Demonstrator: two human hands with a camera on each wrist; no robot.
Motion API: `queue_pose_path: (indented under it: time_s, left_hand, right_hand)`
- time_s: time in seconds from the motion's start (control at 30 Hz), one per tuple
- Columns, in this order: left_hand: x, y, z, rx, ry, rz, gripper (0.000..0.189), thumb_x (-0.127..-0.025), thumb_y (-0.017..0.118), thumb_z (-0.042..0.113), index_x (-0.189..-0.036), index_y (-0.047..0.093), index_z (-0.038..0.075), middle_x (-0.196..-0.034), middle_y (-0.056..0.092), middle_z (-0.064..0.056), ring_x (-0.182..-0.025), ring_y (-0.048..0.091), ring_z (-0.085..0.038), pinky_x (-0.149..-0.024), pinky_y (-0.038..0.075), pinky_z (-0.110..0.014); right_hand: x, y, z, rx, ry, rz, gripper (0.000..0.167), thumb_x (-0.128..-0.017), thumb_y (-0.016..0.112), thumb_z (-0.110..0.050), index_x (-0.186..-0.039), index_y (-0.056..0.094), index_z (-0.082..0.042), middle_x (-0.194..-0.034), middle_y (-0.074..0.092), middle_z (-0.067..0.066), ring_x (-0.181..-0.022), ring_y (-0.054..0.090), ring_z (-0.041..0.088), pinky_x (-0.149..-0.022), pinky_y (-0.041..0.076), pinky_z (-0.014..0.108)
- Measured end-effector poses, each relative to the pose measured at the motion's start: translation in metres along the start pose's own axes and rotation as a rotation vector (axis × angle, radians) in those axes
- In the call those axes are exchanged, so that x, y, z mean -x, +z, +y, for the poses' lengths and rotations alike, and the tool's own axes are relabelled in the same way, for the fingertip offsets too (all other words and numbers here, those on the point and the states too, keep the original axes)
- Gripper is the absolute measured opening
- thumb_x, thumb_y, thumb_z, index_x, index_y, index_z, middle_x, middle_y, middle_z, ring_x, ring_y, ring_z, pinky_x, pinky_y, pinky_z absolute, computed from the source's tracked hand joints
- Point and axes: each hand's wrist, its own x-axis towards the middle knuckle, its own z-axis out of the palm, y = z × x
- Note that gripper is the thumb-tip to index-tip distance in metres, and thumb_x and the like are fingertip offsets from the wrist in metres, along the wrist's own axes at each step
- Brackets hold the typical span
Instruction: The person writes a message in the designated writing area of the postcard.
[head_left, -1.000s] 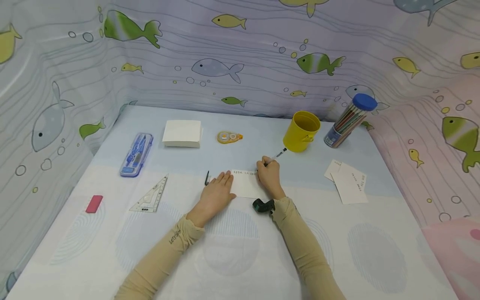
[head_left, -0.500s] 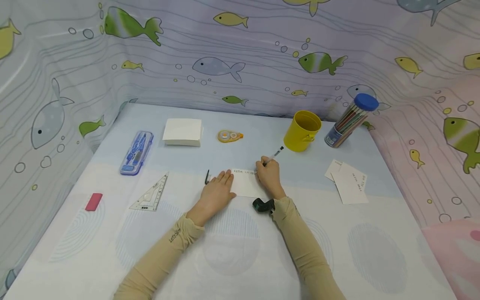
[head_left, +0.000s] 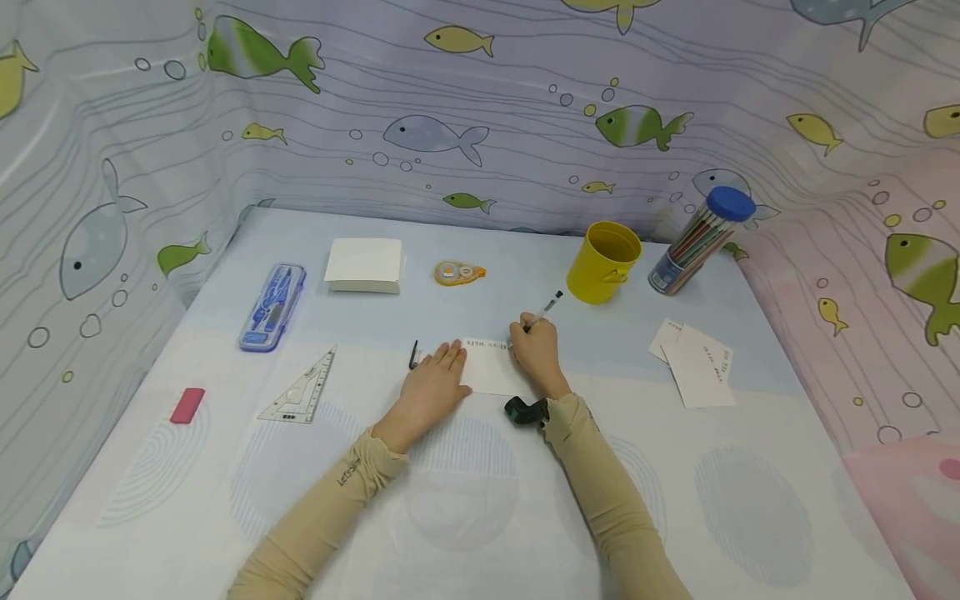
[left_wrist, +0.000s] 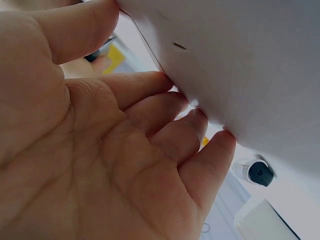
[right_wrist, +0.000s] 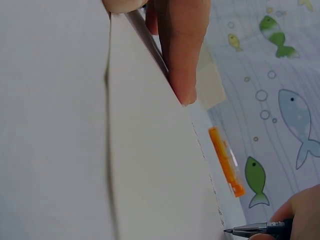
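Note:
A white paper card [head_left: 491, 367] with a line of writing along its top edge lies in the middle of the table. The left hand [head_left: 437, 383] rests flat at the card's left side, fingertips pressing on the surface, as its open palm [left_wrist: 115, 145] in the left wrist view shows. Between the fingers of the right hand [head_left: 538, 354] is a pen [head_left: 546, 307], its cap end tilted up and away. In the right wrist view the pen's tip [right_wrist: 231, 231] is right at the writing. A black pen cap [head_left: 414, 355] lies beyond the left hand.
Behind stand a card stack [head_left: 365, 265], correction tape [head_left: 459, 273], a yellow cup [head_left: 600, 265] and a pencil tub [head_left: 697, 246]. Written cards [head_left: 697, 367] lie to the right. On the left are a stationery case [head_left: 272, 308], a set square [head_left: 303, 392] and a red eraser [head_left: 187, 406].
The right hand has shifted very slightly left, and the pen's upper end has swung up and left. The left hand stays in place on the card.

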Motion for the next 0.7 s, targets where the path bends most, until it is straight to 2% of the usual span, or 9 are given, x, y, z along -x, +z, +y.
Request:
queue_pose_path:
  time_s: [0.3,0.53,0.7]
  left_hand:
    - [-0.0001,-0.0003,0.0003,-0.013,0.000,-0.006,0.066,-0.096,0.058,0.034,-0.146,0.038,-0.004,-0.156,0.033,-0.018,-0.145,0.032,-0.034,-0.116,0.033,-0.048]
    - [0.0005,0.0006,0.0005,-0.001,0.008,0.011,0.065,-0.096,0.059,0.032,-0.145,0.039,-0.005,-0.155,0.034,-0.018,-0.144,0.033,-0.034,-0.116,0.034,-0.048]
    - [0.0013,-0.0005,0.0004,-0.001,0.006,0.012,0.064,-0.096,0.059,0.032,-0.145,0.039,-0.005,-0.155,0.034,-0.018,-0.144,0.033,-0.034,-0.116,0.034,-0.048]
  right_hand:
    - [0.0000,-0.0003,0.0010,-0.016,0.005,-0.004,0.038,-0.089,0.044,-0.005,-0.054,0.031,-0.013,-0.040,0.026,-0.008,-0.032,0.023,0.004,-0.037,0.019,0.023]
    - [-0.0002,-0.0033,0.0018,-0.136,0.050,0.034,0.040,-0.091,0.043,-0.004,-0.054,0.030,-0.013,-0.037,0.030,-0.010,-0.030,0.030,0.009,-0.035,0.025,0.023]
    - [-0.0008,-0.0036,0.0017,-0.144,0.061,0.023,0.039,-0.091,0.042,-0.005,-0.055,0.029,-0.013,-0.037,0.031,-0.009,-0.030,0.031,0.009,-0.034,0.026,0.024]
